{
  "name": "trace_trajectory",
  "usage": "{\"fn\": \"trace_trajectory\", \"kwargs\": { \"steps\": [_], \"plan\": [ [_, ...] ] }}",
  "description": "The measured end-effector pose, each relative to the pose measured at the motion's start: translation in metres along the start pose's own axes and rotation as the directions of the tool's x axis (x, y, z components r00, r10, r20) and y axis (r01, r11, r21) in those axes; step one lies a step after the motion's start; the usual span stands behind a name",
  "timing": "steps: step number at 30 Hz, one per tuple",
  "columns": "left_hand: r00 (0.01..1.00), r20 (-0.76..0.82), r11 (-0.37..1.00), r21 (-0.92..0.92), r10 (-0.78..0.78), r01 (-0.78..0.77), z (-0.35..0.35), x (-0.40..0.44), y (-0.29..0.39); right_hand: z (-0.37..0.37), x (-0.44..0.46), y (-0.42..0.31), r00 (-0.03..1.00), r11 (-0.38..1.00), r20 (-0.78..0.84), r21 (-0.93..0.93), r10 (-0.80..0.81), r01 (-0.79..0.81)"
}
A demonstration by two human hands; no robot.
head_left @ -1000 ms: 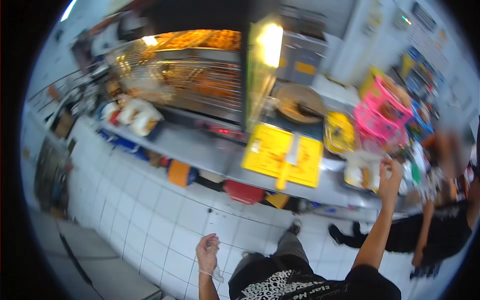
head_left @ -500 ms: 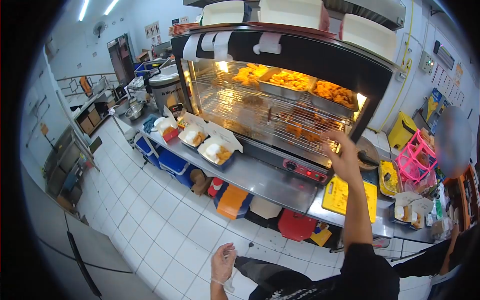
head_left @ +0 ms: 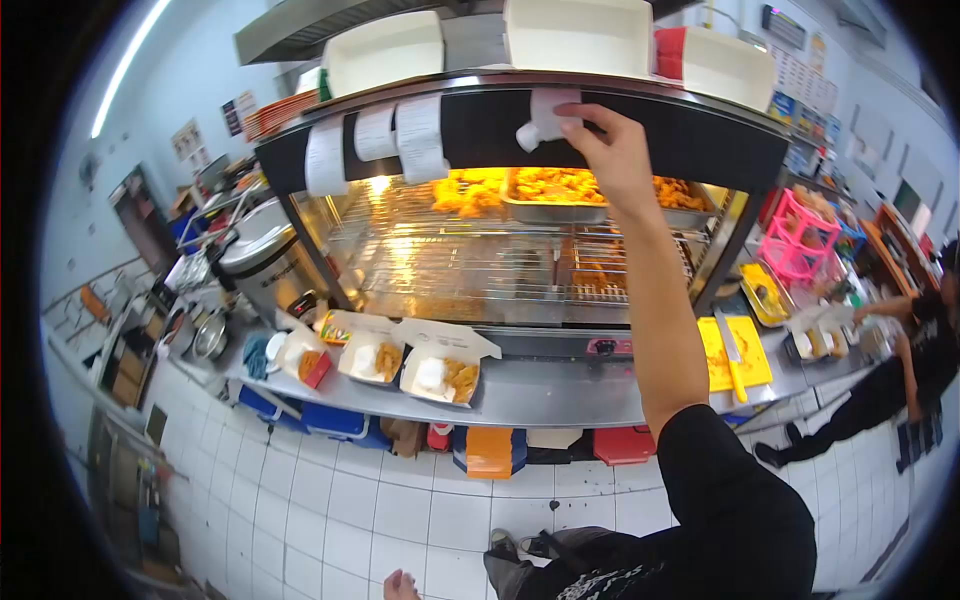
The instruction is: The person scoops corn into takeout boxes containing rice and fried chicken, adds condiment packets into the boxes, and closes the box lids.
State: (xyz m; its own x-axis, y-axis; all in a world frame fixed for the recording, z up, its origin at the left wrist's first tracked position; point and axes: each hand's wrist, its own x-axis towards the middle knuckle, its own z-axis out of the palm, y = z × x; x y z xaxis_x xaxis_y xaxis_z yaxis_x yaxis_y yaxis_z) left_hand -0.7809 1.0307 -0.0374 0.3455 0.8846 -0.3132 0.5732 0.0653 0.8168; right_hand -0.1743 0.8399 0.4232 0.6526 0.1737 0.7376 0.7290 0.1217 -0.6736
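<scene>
Currently, a paper slip [head_left: 546,112] hangs on the dark front of the food warmer [head_left: 484,135], pinched between thumb and finger of the right hand [head_left: 614,152]. Three other slips [head_left: 420,138] hang leftward. The left hand [head_left: 400,587], mostly cut off, shows too little to tell its grip.

1. The display cabinet [head_left: 480,130] stands on the worktop [head_left: 560,390], in the middle.
2. In its upper part are the food trays [head_left: 560,213].
3. Large boxes [head_left: 580,35] are on its top; paper slips [head_left: 546,112] hang along the front.
4. Before it, at left, are three meal boxes [head_left: 450,338]; the cooker [head_left: 262,245] is behind them.
5. At right lies the cutting board [head_left: 754,350], with the knife [head_left: 736,375] on it.
</scene>
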Motion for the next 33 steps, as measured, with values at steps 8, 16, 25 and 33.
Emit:
{"fn": "trace_trajectory", "kwargs": {
  "steps": [8, 16, 25, 33],
  "plan": [
    [0.752, 0.468, 0.839, -0.503, 0.465, -0.206, 0.131, 0.067, 0.225, -0.02, -0.212, 0.007, 0.85, 0.923, 0.48, -0.384, 0.216, -0.017],
    [-0.049, 0.966, 0.957, -0.259, 0.255, -0.134, 0.315, -0.104, 0.329, -0.184, -0.424, -0.042, 0.687, 0.705, 0.162, -0.198, 0.709, -0.681],
    [-0.391, 0.813, 0.689, -0.577, 0.432, -0.438, 0.527, -0.399, 0.374, -0.445, -0.503, -0.09, 0.522, 0.598, -0.374, 0.122, 0.767, -0.792],
    [-0.432, 0.638, 0.451, -0.763, 0.637, -0.463, 0.715, -0.545, 0.46, -0.661, -0.453, -0.035, 0.59, 0.733, -0.514, 0.119, 0.623, -0.67]
  ]
}}
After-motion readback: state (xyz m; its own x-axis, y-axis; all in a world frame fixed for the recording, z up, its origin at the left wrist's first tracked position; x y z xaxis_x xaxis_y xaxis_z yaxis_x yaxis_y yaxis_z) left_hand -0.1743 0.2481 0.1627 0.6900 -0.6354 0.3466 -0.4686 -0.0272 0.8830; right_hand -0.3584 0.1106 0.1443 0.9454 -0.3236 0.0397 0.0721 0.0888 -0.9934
